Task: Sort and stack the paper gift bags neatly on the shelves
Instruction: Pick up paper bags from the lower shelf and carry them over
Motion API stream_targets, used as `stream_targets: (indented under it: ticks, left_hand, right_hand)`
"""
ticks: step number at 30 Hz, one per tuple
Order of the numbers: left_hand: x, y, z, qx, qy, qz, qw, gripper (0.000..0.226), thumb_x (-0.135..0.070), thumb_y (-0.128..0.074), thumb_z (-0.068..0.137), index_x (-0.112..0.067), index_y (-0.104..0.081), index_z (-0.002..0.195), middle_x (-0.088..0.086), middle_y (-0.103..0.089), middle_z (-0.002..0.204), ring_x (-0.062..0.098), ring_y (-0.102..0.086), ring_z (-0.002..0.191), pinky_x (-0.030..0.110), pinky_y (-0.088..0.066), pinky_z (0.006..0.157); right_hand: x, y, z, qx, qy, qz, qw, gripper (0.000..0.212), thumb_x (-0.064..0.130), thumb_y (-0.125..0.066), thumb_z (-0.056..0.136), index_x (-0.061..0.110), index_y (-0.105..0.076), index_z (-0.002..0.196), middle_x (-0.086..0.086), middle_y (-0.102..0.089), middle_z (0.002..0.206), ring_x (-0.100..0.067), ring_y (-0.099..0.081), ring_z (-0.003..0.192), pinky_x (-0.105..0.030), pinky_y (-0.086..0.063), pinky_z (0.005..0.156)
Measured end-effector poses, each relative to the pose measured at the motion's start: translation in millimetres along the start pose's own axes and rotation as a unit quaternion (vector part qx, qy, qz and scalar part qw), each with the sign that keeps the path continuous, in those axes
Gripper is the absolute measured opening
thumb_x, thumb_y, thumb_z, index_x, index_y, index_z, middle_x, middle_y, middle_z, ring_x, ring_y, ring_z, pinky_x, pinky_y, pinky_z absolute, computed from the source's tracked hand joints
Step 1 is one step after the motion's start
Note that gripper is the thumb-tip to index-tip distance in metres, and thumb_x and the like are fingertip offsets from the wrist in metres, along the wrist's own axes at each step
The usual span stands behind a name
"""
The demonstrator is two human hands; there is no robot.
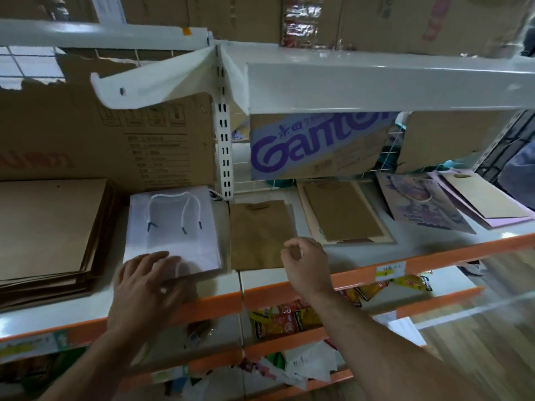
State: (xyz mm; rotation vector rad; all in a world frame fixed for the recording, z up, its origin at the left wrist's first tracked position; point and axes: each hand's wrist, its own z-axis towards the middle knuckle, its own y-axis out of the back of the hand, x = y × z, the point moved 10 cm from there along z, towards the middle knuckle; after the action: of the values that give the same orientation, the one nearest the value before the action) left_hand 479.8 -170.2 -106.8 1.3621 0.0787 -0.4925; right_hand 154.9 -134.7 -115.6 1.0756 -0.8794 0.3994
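Currently, my left hand [147,280] presses flat, fingers straight, on the white bag stack [173,227] at centre left. My right hand [307,264] is over the small brown bag [257,235] at centre, fingers loosely curled; blur hides whether they pinch it. The big brown stack [49,227] at far left looks squared. The printed bags [419,206] at right lie askew, unsorted.

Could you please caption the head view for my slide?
Left hand rests flat on a white rope-handled gift bag; right hand, fingers curled, at the brown paper bag beside it.
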Motion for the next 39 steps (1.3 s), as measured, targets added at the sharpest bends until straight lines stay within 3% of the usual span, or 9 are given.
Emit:
stream_targets:
  ticks: [7, 12, 16, 18, 21, 25, 28, 32, 39]
  left_hand:
    - [-61, 0, 0, -0.084, 0.056, -0.025, 0.995, 0.049, -0.052, -0.055, 0.084, -0.018, -0.069, 0.116, 0.011, -0.067, 0.122, 0.036, -0.051, 0.118, 0.057, -0.042, 0.091]
    - [-174, -37, 11, -0.086, 0.062, -0.088, 0.991, 0.039, -0.018, -0.082, 0.08, -0.013, -0.069, 0.116, 0.011, -0.066, 0.114, 0.029, -0.05, 0.108, 0.043, -0.042, 0.084]
    - [-251, -75, 31, -0.028, 0.099, -0.142, 0.985, 0.049, -0.031, -0.072, 0.089, -0.02, -0.057, 0.134, 0.007, -0.058, 0.127, 0.025, -0.056, 0.106, 0.038, -0.047, 0.082]
    - [-282, -91, 41, -0.002, 0.111, -0.142, 0.984, 0.052, -0.039, -0.064, 0.094, -0.023, -0.05, 0.141, 0.006, -0.056, 0.133, 0.018, -0.059, 0.099, 0.033, -0.045, 0.074]
    - [-305, -112, 59, 0.02, 0.177, -0.152, 0.972, 0.059, -0.05, -0.057, 0.093, -0.024, -0.043, 0.144, 0.007, -0.056, 0.138, 0.025, -0.059, 0.11, 0.035, -0.046, 0.079]
    - [-316, -133, 83, 0.061, 0.216, -0.055, 0.973, 0.081, -0.07, -0.053, 0.084, -0.014, -0.04, 0.141, 0.013, -0.054, 0.138, 0.034, -0.052, 0.123, 0.043, -0.048, 0.093]
    - [-323, -137, 93, 0.086, 0.23, 0.026, 0.969, 0.094, -0.083, -0.047, 0.078, -0.011, -0.041, 0.137, 0.016, -0.051, 0.137, 0.036, -0.049, 0.126, 0.046, -0.047, 0.096]
    - [-330, -149, 94, 0.102, 0.244, 0.043, 0.963, 0.093, -0.081, -0.055, 0.076, -0.01, -0.045, 0.136, 0.018, -0.046, 0.136, 0.036, -0.046, 0.127, 0.044, -0.047, 0.095]
    - [-346, -160, 92, 0.084, 0.251, 0.017, 0.964, 0.089, -0.069, -0.069, 0.074, -0.006, -0.044, 0.133, 0.016, -0.045, 0.132, 0.034, -0.045, 0.126, 0.042, -0.046, 0.094]
  right_hand:
    - [-48, 74, 12, 0.018, -0.002, 0.031, 0.999, 0.009, 0.022, -0.064, 0.093, 0.028, -0.068, 0.089, 0.016, -0.066, 0.087, 0.005, -0.059, 0.081, -0.005, -0.04, 0.063]
    - [-94, 141, 45, -0.011, 0.001, -0.009, 1.0, 0.021, 0.023, -0.058, 0.096, 0.03, -0.062, 0.077, 0.013, -0.06, 0.066, 0.0, -0.057, 0.063, -0.006, -0.034, 0.053]
    - [-136, 194, 72, 0.003, -0.026, 0.0, 1.0, 0.016, 0.019, -0.057, 0.095, 0.029, -0.064, 0.084, 0.013, -0.062, 0.074, -0.002, -0.056, 0.067, -0.01, -0.038, 0.056]
    - [-160, 216, 82, 0.001, -0.043, -0.007, 0.999, 0.013, 0.023, -0.057, 0.094, 0.025, -0.067, 0.088, 0.008, -0.068, 0.082, -0.011, -0.061, 0.074, -0.024, -0.047, 0.064]
    - [-183, 246, 94, -0.025, -0.042, -0.034, 0.998, 0.016, 0.022, -0.054, 0.096, 0.021, -0.068, 0.088, 0.001, -0.071, 0.082, -0.02, -0.065, 0.077, -0.027, -0.043, 0.063]
    - [-210, 283, 109, -0.065, -0.055, -0.075, 0.994, 0.014, 0.029, -0.06, 0.093, 0.019, -0.069, 0.098, -0.005, -0.07, 0.099, -0.025, -0.065, 0.087, -0.026, -0.038, 0.069]
    - [-237, 310, 120, -0.1, -0.098, -0.106, 0.984, 0.035, 0.037, -0.065, 0.088, 0.015, -0.062, 0.115, -0.012, -0.06, 0.114, -0.037, -0.06, 0.102, -0.036, -0.045, 0.08]
    - [-258, 330, 129, -0.131, -0.119, -0.142, 0.974, 0.047, 0.041, -0.071, 0.082, 0.011, -0.06, 0.117, -0.017, -0.057, 0.118, -0.042, -0.052, 0.11, -0.048, -0.046, 0.09]
    - [-289, 327, 138, -0.082, -0.193, -0.087, 0.974, 0.061, 0.043, -0.073, 0.079, 0.009, -0.049, 0.124, -0.016, -0.05, 0.123, -0.04, -0.056, 0.11, -0.048, -0.049, 0.091]
